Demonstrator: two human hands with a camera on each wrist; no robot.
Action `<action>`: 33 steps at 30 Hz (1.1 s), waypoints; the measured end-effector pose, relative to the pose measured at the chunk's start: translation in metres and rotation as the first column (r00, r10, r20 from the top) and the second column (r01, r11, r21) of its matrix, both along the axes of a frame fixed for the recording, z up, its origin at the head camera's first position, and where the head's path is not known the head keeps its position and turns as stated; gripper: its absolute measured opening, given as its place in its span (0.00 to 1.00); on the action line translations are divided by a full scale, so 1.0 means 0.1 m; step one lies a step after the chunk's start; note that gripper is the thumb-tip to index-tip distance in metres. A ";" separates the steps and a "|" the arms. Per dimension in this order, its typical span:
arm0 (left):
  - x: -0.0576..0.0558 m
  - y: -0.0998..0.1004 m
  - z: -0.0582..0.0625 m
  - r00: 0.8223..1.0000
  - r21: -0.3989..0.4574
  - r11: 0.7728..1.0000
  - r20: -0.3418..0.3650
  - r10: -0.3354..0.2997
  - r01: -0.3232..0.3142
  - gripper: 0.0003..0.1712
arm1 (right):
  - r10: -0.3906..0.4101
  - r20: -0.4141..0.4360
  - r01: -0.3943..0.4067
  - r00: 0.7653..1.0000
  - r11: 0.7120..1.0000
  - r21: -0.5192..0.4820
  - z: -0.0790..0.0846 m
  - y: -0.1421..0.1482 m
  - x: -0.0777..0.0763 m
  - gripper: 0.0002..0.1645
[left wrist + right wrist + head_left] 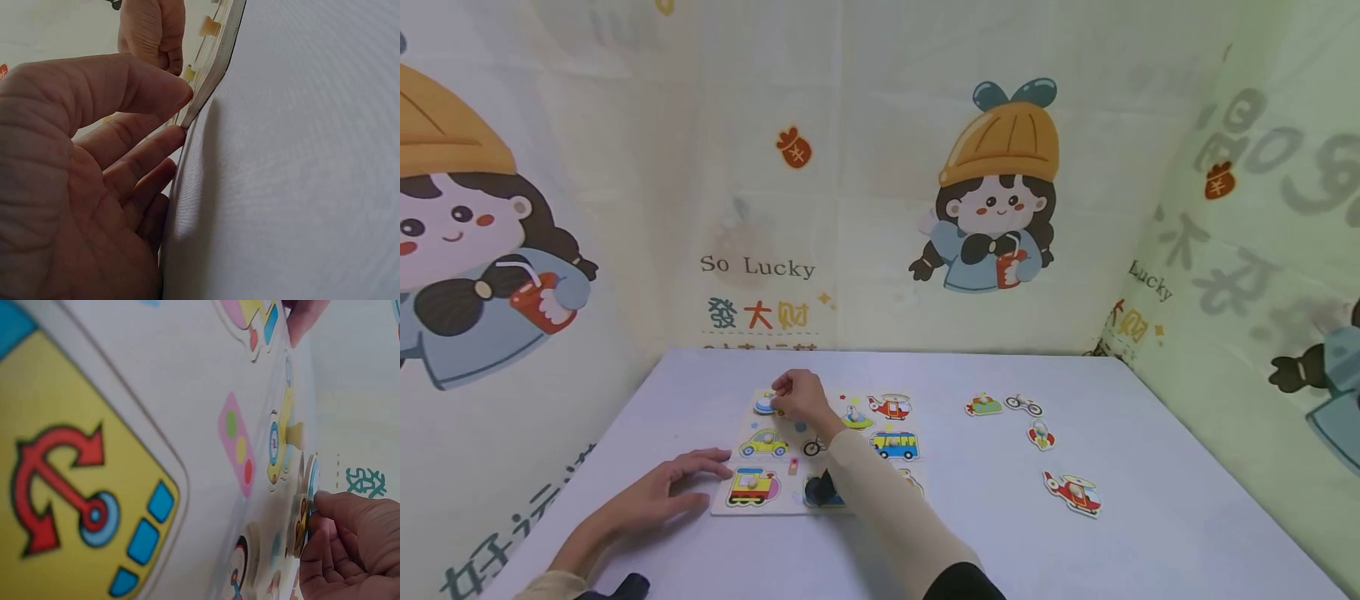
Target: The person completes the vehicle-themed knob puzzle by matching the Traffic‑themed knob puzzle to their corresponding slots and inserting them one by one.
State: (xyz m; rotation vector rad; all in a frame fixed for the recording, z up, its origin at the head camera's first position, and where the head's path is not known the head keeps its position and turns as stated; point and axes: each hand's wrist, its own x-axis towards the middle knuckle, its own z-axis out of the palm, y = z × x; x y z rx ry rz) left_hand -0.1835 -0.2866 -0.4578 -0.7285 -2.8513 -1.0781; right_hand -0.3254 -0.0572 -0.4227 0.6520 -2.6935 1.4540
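My right hand [805,400] is over the far left corner of a white puzzle board [793,496]. Its thumb and fingertips pinch a blue-edged puzzle piece [310,487], seen nearly edge-on in the right wrist view; its picture is mostly hidden. My left hand [662,492] lies beside the board, fingers extended to its left edge [219,62] and thumb apart. A yellow car [765,443], a train [752,486] and a blue bus [895,445] show on the board. The right forearm covers part of the lower row.
Loose pieces lie on the white table right of the board: a helicopter [1075,494], a rocket [1041,436], a bicycle [1023,405] and a green-and-red piece [983,405]. Printed cloth walls [880,317] stand behind the table and at both sides.
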 end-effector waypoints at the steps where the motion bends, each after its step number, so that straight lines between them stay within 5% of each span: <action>1: 0.00 0.00 -0.01 1.000 0.005 1.000 0.000 -0.008 0.008 0.15 | -0.001 -0.003 0.001 1.000 1.000 0.009 -0.01 0.00 0.00 0.08; 33: 0.01 0.03 0.01 0.999 -0.018 0.999 0.031 0.034 -0.034 0.16 | 0.017 -0.070 -0.007 0.997 0.990 0.138 -0.06 -0.07 -0.08 0.07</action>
